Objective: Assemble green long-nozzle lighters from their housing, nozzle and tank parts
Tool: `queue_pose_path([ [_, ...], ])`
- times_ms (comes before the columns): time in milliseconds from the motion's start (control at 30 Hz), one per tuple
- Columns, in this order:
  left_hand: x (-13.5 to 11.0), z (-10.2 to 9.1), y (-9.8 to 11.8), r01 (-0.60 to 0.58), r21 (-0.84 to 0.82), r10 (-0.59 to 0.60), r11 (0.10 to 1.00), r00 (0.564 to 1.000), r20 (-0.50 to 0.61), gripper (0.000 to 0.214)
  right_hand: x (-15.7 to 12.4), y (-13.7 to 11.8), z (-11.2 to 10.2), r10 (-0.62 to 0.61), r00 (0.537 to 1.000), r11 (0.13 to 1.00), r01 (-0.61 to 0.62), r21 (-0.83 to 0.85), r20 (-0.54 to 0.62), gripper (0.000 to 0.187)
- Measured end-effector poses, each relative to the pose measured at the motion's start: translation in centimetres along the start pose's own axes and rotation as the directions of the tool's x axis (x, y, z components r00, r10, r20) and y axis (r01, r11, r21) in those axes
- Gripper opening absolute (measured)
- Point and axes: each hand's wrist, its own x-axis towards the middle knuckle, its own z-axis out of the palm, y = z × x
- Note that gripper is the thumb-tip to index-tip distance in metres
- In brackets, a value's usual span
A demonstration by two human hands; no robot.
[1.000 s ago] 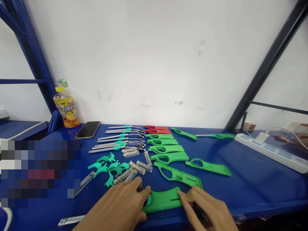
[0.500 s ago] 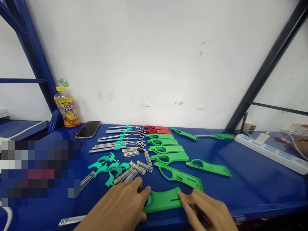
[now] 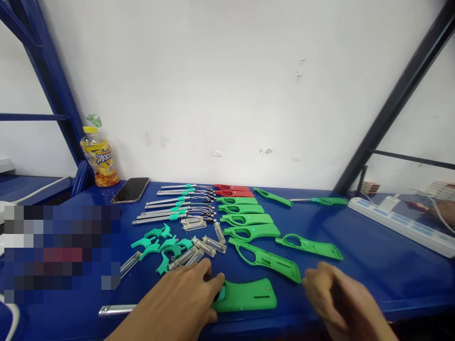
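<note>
My left hand (image 3: 181,296) is closed around the front of a green long-nosed gas lighter (image 3: 249,294) at the table's near edge. The lighter's metal tube (image 3: 117,310) sticks out to the left, under my wrist, and a slot shows in its handle. My right hand (image 3: 334,296) is curled, apart from the lighter on its right, and smeared by motion; a dark patch lies in the palm, and what it holds, if anything, I cannot make out. Just beyond lies an open green handle half (image 3: 270,263), with another half (image 3: 311,247) to its right.
Red handle shells (image 3: 232,193) and green ones (image 3: 249,219) lie in a column. Left of them are metal tubes with wires (image 3: 167,203), teal triggers (image 3: 152,244) and clear fuel tanks (image 3: 204,246). A phone (image 3: 131,190), a drink bottle (image 3: 101,161) and a power strip (image 3: 401,227) stand farther out.
My right hand has drawn away from the lighter's handle end to the right. My left hand still grips the lighter, whose tube has shifted slightly right and up.
</note>
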Motion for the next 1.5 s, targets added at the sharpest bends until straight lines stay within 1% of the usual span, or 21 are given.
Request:
queue_pose_path([
  [33,0.1,0.0,-0.1,-0.005,-0.010,0.005,1.000,1.000,-0.005,0.041,0.5,-0.7,0.3,0.042,0.999,0.987,-0.041,0.157,0.001,0.060],
  [67,0.1,0.1,-0.2,-0.012,-0.022,0.012,1.000,1.000,-0.025,0.040,0.9,-1.4,0.9,0.071,0.997,0.948,-0.074,0.309,0.018,0.059],
  [133,0.2,0.4,-0.6,-0.031,-0.042,0.028,0.999,0.997,-0.072,0.039,1.8,-2.6,2.2,0.086,0.995,0.845,-0.104,0.524,0.059,0.056],
  [200,0.2,0.6,-1.0,-0.046,-0.041,0.042,0.998,0.995,-0.093,0.040,2.6,-3.4,3.6,0.054,0.996,0.760,-0.089,0.644,0.073,0.055],
  [267,0.2,0.7,-1.2,-0.045,-0.031,0.042,0.999,0.995,-0.089,0.041,3.2,-3.7,4.7,0.015,0.997,0.721,-0.060,0.690,0.071,0.055],
  [367,0.2,0.8,-1.2,-0.034,-0.019,0.033,0.999,0.997,-0.071,0.041,3.9,-3.5,5.3,-0.009,0.998,0.725,-0.038,0.688,0.064,0.055],
  [467,0.2,1.0,-1.4,-0.047,-0.040,0.044,0.998,0.995,-0.088,0.039,4.5,-3.0,5.4,-0.014,0.999,0.727,-0.026,0.686,0.053,0.053],
  [567,0.1,1.3,-1.6,-0.061,-0.074,0.052,0.995,0.992,-0.117,0.035,4.7,-2.7,5.5,-0.017,0.998,0.724,-0.025,0.689,0.055,0.053],
  [667,0.0,1.3,-1.6,-0.047,-0.069,0.040,0.997,0.994,-0.104,0.034,4.6,-2.7,5.6,-0.006,0.998,0.727,-0.039,0.685,0.063,0.053],
  [767,0.1,1.2,-1.5,-0.038,-0.054,0.032,0.998,0.995,-0.093,0.036,4.6,-2.8,5.7,-0.015,0.997,0.731,-0.045,0.681,0.081,0.054],
  [867,0.2,1.2,-1.5,-0.055,-0.071,0.046,0.996,0.992,-0.118,0.035,4.9,-2.6,5.9,-0.025,0.994,0.743,-0.053,0.668,0.106,0.056],
  [1000,0.2,1.2,-1.5,-0.065,-0.051,0.058,0.997,0.991,-0.123,0.036,5.2,-2.3,6.3,-0.015,0.987,0.761,-0.091,0.643,0.157,0.060],
  [1200,0.3,1.4,-1.8,-0.075,-0.028,0.070,0.997,0.988,-0.138,0.038,5.4,-1.7,6.6,-0.002,0.981,0.796,-0.117,0.594,0.196,0.062],
  [1267,0.2,1.6,-1.8,-0.087,-0.038,0.080,0.996,0.985,-0.154,0.036,5.5,-1.6,6.8,0.003,0.984,0.802,-0.107,0.587,0.176,0.061],
  [1333,0.2,1.4,-1.6,-0.086,-0.045,0.077,0.995,0.984,-0.162,0.035,5.6,-1.5,6.9,-0.006,0.992,0.807,-0.070,0.586,0.127,0.059],
  [1400,0.3,0.8,-1.0,-0.052,-0.028,0.048,0.998,0.992,-0.121,0.039,5.5,-1.4,7.0,-0.028,0.997,0.811,-0.021,0.585,0.074,0.056],
  [1467,0.4,0.0,-0.3,-0.002,0.004,0.002,1.000,0.999,-0.039,0.045,5.3,-1.1,6.9,-0.037,0.998,0.818,0.003,0.575,0.047,0.050],
  [1500,0.5,-0.4,0.0,0.012,0.010,-0.012,1.000,1.000,-0.013,0.045,5.2,-0.9,6.7,-0.037,0.999,0.828,0.009,0.561,0.038,0.047],
])
